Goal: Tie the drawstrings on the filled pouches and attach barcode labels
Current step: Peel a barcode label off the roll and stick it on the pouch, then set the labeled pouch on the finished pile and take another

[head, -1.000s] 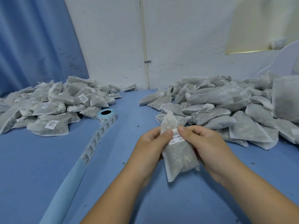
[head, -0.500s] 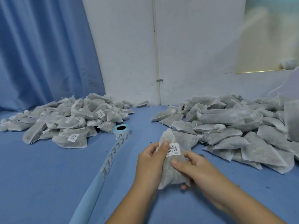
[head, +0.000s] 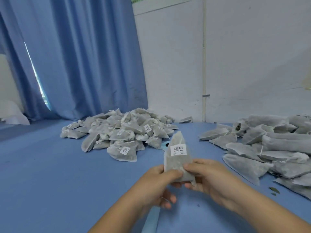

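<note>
I hold one filled grey mesh pouch (head: 177, 158) upright over the blue table, its pointed top away from me. A white barcode label (head: 178, 149) is stuck on its upper face. My left hand (head: 161, 184) grips the pouch's lower left part between thumb and fingers. My right hand (head: 207, 177) pinches its lower right corner. Behind it lies a heap of labelled pouches (head: 121, 133). On the right lies a heap of pouches without labels (head: 269, 148).
The label roll (head: 164, 145) peeks out just behind the held pouch, and its backing strip (head: 151, 221) runs toward me under my left hand. Blue curtains (head: 75, 56) hang at the back left. A white wall with a pipe (head: 204, 64) stands behind the table (head: 50, 174).
My head has turned left and up, so the labelled heap sits nearer the centre. Both hands have slid from the label down to the pouch's lower end.
</note>
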`<state>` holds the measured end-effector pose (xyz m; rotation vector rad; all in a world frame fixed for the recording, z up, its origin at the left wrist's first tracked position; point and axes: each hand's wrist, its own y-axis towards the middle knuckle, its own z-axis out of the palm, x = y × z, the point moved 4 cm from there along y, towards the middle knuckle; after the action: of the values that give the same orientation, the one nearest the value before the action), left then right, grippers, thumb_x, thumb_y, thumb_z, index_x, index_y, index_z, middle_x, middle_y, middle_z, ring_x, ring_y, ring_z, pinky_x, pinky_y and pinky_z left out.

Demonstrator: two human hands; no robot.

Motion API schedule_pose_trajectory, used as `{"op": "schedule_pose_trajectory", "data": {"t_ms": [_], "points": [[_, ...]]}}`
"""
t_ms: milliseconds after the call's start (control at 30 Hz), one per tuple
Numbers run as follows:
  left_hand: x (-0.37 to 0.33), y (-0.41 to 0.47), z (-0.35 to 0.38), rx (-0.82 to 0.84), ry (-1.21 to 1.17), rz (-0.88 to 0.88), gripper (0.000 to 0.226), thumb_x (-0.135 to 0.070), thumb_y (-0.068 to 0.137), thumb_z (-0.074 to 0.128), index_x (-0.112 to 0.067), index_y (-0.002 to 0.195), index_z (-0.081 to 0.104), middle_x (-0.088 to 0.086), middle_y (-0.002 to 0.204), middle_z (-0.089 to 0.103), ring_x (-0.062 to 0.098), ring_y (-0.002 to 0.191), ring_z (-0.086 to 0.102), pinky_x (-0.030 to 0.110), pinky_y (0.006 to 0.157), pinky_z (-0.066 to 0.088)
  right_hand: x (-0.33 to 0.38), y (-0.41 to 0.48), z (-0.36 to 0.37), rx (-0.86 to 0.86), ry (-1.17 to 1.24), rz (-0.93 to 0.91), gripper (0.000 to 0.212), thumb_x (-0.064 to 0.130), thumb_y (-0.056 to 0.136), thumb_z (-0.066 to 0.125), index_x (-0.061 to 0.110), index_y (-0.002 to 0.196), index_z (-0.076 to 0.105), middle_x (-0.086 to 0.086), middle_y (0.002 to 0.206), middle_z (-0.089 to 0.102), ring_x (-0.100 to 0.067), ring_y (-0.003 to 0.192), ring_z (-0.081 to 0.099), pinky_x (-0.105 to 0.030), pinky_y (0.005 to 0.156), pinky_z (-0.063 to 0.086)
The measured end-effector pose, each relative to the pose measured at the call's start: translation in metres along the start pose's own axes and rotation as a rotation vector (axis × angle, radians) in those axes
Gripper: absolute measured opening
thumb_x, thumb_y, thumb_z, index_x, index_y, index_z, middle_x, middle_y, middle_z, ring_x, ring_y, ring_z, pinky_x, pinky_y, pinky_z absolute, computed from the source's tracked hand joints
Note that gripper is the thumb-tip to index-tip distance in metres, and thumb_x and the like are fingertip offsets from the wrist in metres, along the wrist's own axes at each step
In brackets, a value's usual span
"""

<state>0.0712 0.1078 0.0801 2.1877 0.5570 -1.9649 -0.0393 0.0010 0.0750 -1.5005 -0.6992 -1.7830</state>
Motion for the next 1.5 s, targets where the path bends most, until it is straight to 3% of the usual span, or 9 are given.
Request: {"op": "schedule_pose_trajectory", "data": {"t_ms": [167,433,533,667,767,933,1167,1333,1500], "points": [[0.012,0.010,-0.046,-0.173,-0.030,-0.004,0.023,-0.032,0.092,0.064,-0.009,0.094,0.063,0.002,0.076,0.056,0.012,0.043,0.042,0.023,0.044,0.035,-0.010,0.032,0.033,-0.006,-0.141,0.034,0.020,0.020,0.087,0.066,0.004,0.098,0.071,-0.011,0.084,0.074,-0.017,0.071,0.068,-0.026,0.063,0.054],[-0.023,0.067,-0.112,-0.332,-0.216,0.067,0.017,-0.024,0.087,0.071,-0.013,0.079,0.061,-0.002,0.061,0.051,0.011,0.042,0.037,0.021,0.040,0.034,-0.002,0.062,0.039,-0.066,-0.133,0.047,0.013,0.014,0.089,0.064,0.007,0.100,0.067,-0.014,0.090,0.074,-0.026,0.072,0.073,-0.030,0.061,0.057],[-0.083,0.102,-0.134,-0.343,-0.393,0.209,0.007,-0.011,0.093,0.064,-0.004,0.095,0.063,0.009,0.080,0.056,0.013,0.049,0.050,0.022,0.047,0.051,0.006,0.068,0.034,-0.071,-0.150,0.035,0.013,0.015,0.089,0.064,0.007,0.099,0.068,-0.011,0.087,0.075,-0.026,0.074,0.073,-0.029,0.061,0.056],[-0.114,0.133,-0.150,-0.524,-0.493,0.236,0.036,-0.015,0.098,0.056,-0.008,0.131,0.043,0.012,0.105,0.051,0.023,0.073,0.064,0.033,0.070,0.060,0.011,0.073,0.028,-0.069,-0.165,0.029,0.015,0.017,0.090,0.063,0.004,0.095,0.070,-0.010,0.084,0.075,-0.024,0.071,0.073,-0.025,0.056,0.054],[-0.087,0.142,-0.124,-0.447,-0.410,0.111,0.011,-0.016,0.100,0.049,-0.011,0.109,0.054,0.009,0.105,0.057,0.022,0.070,0.063,0.031,0.062,0.054,0.009,0.069,0.018,-0.081,-0.162,0.043,0.014,0.014,0.089,0.063,0.002,0.093,0.069,-0.012,0.081,0.074,-0.023,0.066,0.071,-0.025,0.054,0.053],[-0.042,0.141,-0.072,-0.305,-0.375,0.019,0.006,-0.017,0.095,0.057,-0.013,0.096,0.062,0.000,0.072,0.062,0.015,0.056,0.058,0.024,0.053,0.046,0.009,0.056,-0.007,-0.139,-0.171,0.049,0.014,0.014,0.090,0.061,0.003,0.094,0.069,-0.009,0.074,0.073,-0.021,0.062,0.068,-0.025,0.056,0.051],[-0.023,0.137,0.031,-0.114,-0.341,-0.035,0.010,-0.020,0.092,0.061,-0.015,0.098,0.067,-0.001,0.075,0.065,0.013,0.053,0.059,0.023,0.052,0.044,0.007,0.019,-0.055,-0.248,-0.148,0.022,0.013,0.014,0.091,0.059,0.005,0.091,0.068,-0.008,0.072,0.070,-0.021,0.058,0.067,-0.024,0.053,0.047],[0.000,0.136,0.108,-0.069,-0.297,-0.053,0.010,-0.019,0.092,0.063,-0.012,0.098,0.066,0.002,0.081,0.066,0.013,0.044,0.054,0.022,0.048,0.041,-0.009,-0.013,-0.091,-0.305,-0.185,0.021,0.021,0.016,0.093,0.058,0.012,0.079,0.072,-0.005,0.070,0.068,-0.018,0.056,0.063,-0.024,0.052,0.043],[0.027,0.134,0.137,-0.190,-0.298,0.039,0.014,-0.004,0.093,0.053,-0.007,0.091,0.066,0.008,0.075,0.062,0.011,0.043,0.052,0.020,0.043,0.042,-0.024,-0.035,-0.116,-0.364,-0.255,0.051,0.016,0.008,0.094,0.055,0.008,0.085,0.068,-0.005,0.067,0.068,-0.018,0.053,0.063,-0.023,0.048,0.043]]}}
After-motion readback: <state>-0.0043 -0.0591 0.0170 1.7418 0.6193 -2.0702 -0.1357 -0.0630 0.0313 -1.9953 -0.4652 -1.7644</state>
